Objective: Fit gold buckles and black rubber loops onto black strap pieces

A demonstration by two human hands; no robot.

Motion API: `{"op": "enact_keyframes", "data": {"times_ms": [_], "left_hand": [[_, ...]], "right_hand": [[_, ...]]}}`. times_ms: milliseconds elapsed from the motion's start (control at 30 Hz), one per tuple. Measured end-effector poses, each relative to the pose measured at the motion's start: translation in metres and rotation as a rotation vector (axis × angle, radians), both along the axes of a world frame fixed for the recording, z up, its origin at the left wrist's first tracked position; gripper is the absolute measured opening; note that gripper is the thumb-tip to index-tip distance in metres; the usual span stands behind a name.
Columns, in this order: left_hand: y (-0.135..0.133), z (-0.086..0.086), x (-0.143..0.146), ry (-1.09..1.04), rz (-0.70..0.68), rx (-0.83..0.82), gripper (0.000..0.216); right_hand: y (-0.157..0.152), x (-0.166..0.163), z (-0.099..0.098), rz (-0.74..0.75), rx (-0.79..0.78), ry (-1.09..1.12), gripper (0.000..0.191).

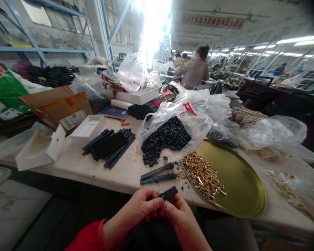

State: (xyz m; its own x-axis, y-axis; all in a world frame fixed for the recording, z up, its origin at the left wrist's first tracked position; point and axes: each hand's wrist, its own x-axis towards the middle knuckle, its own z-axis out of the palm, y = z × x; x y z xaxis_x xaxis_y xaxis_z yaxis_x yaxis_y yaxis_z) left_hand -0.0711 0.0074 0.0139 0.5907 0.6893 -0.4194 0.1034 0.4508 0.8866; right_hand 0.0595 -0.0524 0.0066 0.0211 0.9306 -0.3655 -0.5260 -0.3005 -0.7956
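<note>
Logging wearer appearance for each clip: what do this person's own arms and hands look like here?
Both hands are bare, with no gloves, rings or watch visible. The left hand comes out of a red sleeve that ends at the forearm. The right hand shows a bare wrist and forearm; no sleeve is visible on that side.

Black strap, gold buckles on a brass-yellow tray — red sleeve.

- Pale desk, cluttered.
- Left: open white boxes, fanned black straps.
- Middle: clear bag of black loops; two straps at the near edge.
- Right: gold tray holding buckles.
</note>
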Motion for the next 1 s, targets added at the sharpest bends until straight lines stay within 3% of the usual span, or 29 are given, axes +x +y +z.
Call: {"op": "enact_keyframes", "data": {"times_ms": [167,467,667,733,1000], "left_hand": [[-0.001,0.005,0.0,-0.041,0.014,-0.003,0.041],[-0.004,-0.004,0.006,0.027,0.069,0.11,0.035],[-0.008,0.0,0.007,0.062,0.069,0.149,0.037],[-0.008,-0.002,0.009,0.086,0.092,0.15,0.039],[-0.012,-0.022,0.013,0.143,0.138,0.253,0.034]], "right_hand": [[0.0,-0.001,-0.002,-0.031,0.021,-0.077,0.029],[0.002,0.006,-0.012,-0.183,0.204,-0.657,0.023],[0.008,0.005,-0.012,-0.09,0.109,-0.454,0.028],[0.009,0.005,-0.012,-0.104,0.122,-0.499,0.025],[0.008,0.016,-0.018,-0.056,0.32,-1.022,0.012]]}}
